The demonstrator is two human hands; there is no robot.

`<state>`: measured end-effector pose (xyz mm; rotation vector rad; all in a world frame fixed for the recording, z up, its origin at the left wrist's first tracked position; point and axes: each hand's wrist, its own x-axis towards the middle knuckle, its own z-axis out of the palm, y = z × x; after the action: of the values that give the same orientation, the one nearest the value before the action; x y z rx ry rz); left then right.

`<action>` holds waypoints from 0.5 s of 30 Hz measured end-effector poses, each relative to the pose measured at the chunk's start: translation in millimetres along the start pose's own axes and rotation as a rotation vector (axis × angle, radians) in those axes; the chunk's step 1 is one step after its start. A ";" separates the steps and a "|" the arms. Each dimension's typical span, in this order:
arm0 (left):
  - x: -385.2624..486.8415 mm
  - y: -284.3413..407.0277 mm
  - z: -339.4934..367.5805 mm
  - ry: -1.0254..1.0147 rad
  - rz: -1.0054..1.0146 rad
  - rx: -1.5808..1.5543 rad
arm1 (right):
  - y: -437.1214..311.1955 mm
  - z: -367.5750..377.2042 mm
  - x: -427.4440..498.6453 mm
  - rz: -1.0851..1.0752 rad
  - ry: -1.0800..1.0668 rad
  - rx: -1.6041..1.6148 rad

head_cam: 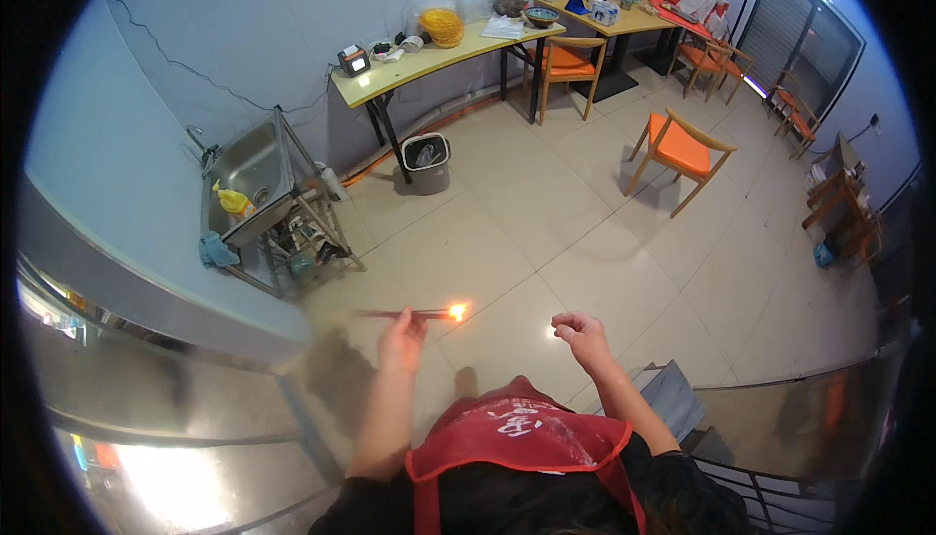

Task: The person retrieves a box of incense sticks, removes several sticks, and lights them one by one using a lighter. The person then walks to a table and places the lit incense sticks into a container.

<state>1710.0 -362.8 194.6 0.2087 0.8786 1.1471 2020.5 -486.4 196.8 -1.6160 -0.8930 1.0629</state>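
My left hand [403,336] grips a small bundle of thin dark sticks [431,314], which look like incense sticks. The sticks lie roughly level across my fingers, and their right-hand ends burn with a bright orange flame [458,310]. To the right, apart from the flame, my right hand [581,334] is raised over the floor with its fingers curled in; whether anything small is between the fingertips cannot be told. Below and between both hands is the red apron [519,429] on my body, with white lettering.
A steel sink [248,158] with a yellow pump bottle [234,201] stands at the left. Further off are a grey bin [427,176], a long yellow table [439,59] and a wooden chair with an orange seat [678,147]. A grey box-like object [669,396] is near my right forearm.
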 end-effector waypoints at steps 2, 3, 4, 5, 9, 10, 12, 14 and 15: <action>22.8 19.5 4.3 0.001 -0.013 0.019 | -14.4 18.6 14.7 0.006 0.017 -0.014; 34.9 28.9 7.5 0.010 -0.023 0.036 | -20.5 26.9 22.3 0.002 0.027 -0.029; 46.5 38.7 10.3 0.028 -0.031 0.059 | -25.4 35.3 29.4 -0.001 0.035 -0.020; 57.3 47.2 12.6 -0.004 -0.036 0.044 | -28.6 42.2 35.5 -0.004 0.049 -0.042; 98.4 71.9 20.0 -0.061 -0.113 -0.072 | -29.8 55.9 49.9 -0.004 0.080 -0.043; 106.9 74.9 21.1 -0.033 -0.155 -0.138 | -28.6 56.4 53.3 0.009 0.086 -0.053; 120.6 81.7 23.0 -0.072 -0.188 -0.151 | -26.3 57.0 59.2 0.045 0.091 -0.066; 131.2 86.0 26.6 -0.120 -0.211 -0.190 | -25.9 56.2 65.8 0.079 0.093 -0.044; 135.5 87.8 29.4 -0.128 -0.207 -0.207 | -26.2 57.1 70.7 0.093 0.089 -0.062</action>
<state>1686.1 -200.4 195.8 0.0195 0.6474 1.0117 1990.2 -396.7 197.6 -1.7570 -0.8060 1.0271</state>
